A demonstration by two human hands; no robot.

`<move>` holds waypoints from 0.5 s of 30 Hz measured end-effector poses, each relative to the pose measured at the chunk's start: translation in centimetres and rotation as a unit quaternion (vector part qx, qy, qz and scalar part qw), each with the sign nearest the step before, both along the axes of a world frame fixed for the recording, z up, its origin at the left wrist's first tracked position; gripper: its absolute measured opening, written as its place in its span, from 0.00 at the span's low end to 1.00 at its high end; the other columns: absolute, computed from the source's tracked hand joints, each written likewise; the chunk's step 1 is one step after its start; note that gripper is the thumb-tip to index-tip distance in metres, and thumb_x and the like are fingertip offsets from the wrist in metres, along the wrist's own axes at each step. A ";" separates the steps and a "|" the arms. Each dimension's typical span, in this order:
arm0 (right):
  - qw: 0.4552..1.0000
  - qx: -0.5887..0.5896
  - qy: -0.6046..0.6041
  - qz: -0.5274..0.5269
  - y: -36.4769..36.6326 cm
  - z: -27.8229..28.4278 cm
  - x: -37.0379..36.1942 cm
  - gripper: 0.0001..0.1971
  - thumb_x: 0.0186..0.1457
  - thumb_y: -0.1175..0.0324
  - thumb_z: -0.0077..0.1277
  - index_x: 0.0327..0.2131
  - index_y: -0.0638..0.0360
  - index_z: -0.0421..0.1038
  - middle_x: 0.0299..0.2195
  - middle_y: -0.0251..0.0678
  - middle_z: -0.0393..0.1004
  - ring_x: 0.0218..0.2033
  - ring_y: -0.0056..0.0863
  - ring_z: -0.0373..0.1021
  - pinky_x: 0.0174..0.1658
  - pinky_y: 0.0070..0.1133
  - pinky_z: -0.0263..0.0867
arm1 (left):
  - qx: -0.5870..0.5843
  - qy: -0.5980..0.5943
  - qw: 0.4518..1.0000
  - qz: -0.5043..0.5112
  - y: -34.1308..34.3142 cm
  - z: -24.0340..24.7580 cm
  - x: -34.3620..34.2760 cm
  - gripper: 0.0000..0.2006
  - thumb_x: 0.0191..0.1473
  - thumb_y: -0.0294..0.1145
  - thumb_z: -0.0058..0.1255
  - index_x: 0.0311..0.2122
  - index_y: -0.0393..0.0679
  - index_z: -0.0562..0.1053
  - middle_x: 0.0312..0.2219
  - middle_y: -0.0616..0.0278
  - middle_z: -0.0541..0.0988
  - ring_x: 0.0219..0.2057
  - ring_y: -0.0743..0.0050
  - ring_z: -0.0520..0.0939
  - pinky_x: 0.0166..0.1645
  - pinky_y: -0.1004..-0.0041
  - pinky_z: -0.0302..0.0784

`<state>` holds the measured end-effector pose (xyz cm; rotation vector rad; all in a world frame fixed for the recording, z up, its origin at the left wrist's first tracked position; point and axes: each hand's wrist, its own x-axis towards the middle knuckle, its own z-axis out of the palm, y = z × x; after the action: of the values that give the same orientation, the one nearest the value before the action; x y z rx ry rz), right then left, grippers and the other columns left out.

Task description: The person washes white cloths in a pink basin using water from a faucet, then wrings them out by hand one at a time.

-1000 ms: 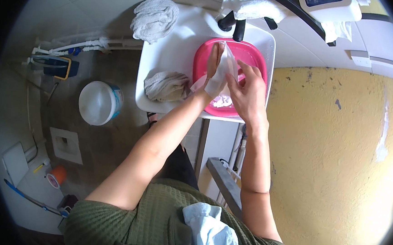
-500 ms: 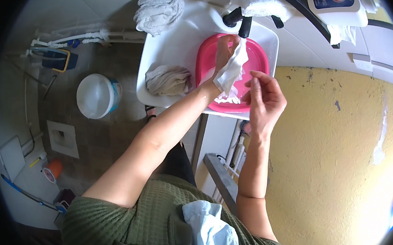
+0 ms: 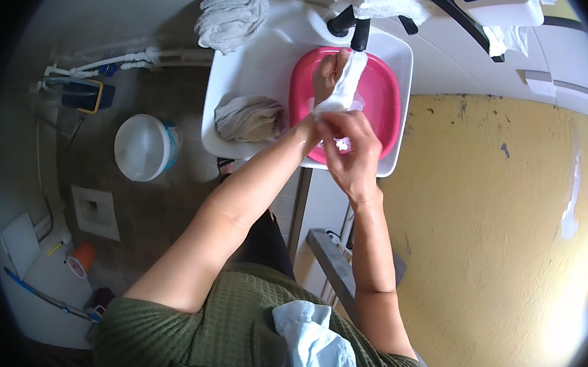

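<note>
Under both hands sits a white sink (image 3: 247, 78), with a pink basin (image 3: 381, 101) in it. Left of them lie 2 grey towels (image 3: 247, 117), a white bucket (image 3: 143, 147) farther off. Left hand (image 3: 329, 73) and right hand (image 3: 351, 146) both grip a white cloth (image 3: 345, 85); earlier the right hand was off it.

My white sink (image 3: 236, 77) carries a pink basin (image 3: 381, 101) at its 3 o'clock side and a grey rag (image 3: 249, 118) at 8 o'clock. Another grey cloth (image 3: 232, 15) lies on its rim at 11 o'clock.
</note>
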<state>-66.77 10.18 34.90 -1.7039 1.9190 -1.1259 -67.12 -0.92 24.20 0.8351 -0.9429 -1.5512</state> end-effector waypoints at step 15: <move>0.917 0.098 -0.323 -0.214 1.2 -5.0 -11.2 0.08 0.55 0.71 0.57 0.33 0.67 0.77 0.26 0.27 0.74 0.28 0.14 0.66 0.32 0.13 0.60 | -0.118 -0.222 0.963 -0.094 4.5 3.5 0.7 0.20 0.55 0.50 0.54 0.27 0.41 0.69 0.18 0.56 0.74 0.19 0.64 0.78 0.24 0.66 0.71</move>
<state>-77.97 11.41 29.89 -0.6756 1.8980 -1.3671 -66.43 3.60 27.66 0.9614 -1.5389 -1.3951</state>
